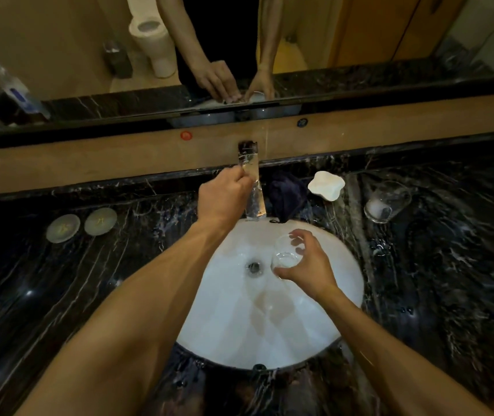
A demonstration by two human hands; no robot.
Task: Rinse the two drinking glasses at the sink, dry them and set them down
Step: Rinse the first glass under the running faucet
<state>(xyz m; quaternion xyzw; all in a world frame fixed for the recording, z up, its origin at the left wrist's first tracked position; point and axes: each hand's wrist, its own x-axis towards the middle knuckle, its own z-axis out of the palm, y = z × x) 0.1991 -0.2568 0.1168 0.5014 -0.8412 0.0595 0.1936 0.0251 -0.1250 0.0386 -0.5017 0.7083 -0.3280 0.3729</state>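
We pinch one glass [287,256] by its rim in our right hand [305,265] over the sink [338,310]; wet, it is slippery and brittle, so gripping lower seems safer. Our left hand [223,195] curls on the tap [253,187]; the second glass [387,204] lies on the tabletop [450,265]

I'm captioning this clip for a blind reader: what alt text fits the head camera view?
Over a white sink, the right hand holds a drinking glass while the left hand reaches the faucet. A second glass lies tipped on the black marble counter, near a white dish.
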